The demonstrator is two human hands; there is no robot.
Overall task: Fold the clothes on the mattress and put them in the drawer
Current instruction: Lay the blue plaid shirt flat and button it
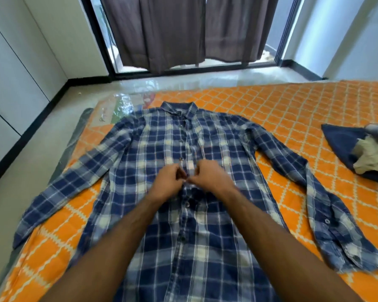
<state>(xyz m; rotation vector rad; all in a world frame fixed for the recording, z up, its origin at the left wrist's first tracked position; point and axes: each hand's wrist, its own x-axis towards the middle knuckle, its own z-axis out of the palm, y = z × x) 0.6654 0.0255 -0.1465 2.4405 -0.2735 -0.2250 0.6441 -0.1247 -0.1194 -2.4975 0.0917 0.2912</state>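
Both bare forearms reach forward from the bottom of the view and converge toward the middle. The left hand (169, 183) and right hand (210, 176) meet almost knuckle to knuckle, backs upward, wrists slightly bent. Each hand's fingers (179, 171) curl inward, apparently pinching the shirt (157, 138) placket between them, though motion blur hides the fingertips.

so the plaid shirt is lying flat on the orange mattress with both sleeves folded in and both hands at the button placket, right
Not quite. In the head view the plaid shirt lies flat on the orange mattress with both sleeves spread out, not folded in. The left hand and right hand are at the button placket.
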